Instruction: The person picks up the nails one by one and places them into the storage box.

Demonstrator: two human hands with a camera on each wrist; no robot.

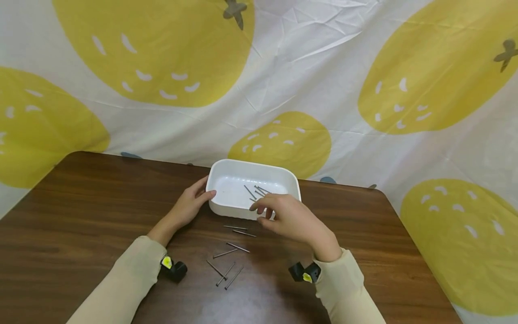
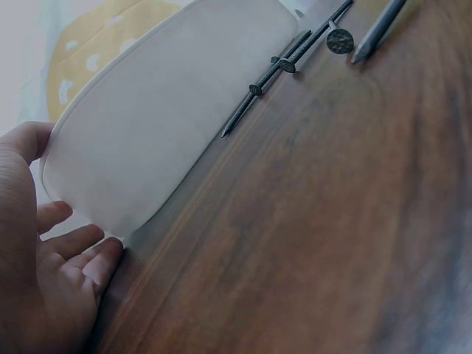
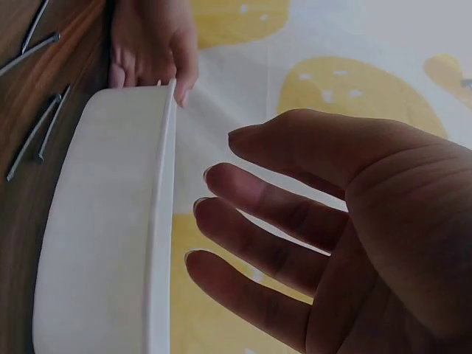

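Note:
A white rectangular tray [image 1: 230,210] stands near the table's far edge, with several metal nails [image 1: 260,191] lying inside it. My left hand [image 1: 187,206] grips the tray's left end; in the left wrist view its thumb is at the rim and its fingers are against the outer wall. Over the tray's front right rim hovers my right hand [image 1: 293,219], fingers spread and slightly bent. The right wrist view shows nothing held in that hand [image 3: 398,199]. Several more nails [image 1: 238,247] lie scattered on the table in front of the tray.
The dark wooden table [image 1: 101,207] reaches back to a white cloth [image 1: 194,130] with a yellow fruit print, hanging behind it. Both sleeves bear small black wrist cameras, the left one [image 1: 176,271] close above the tabletop.

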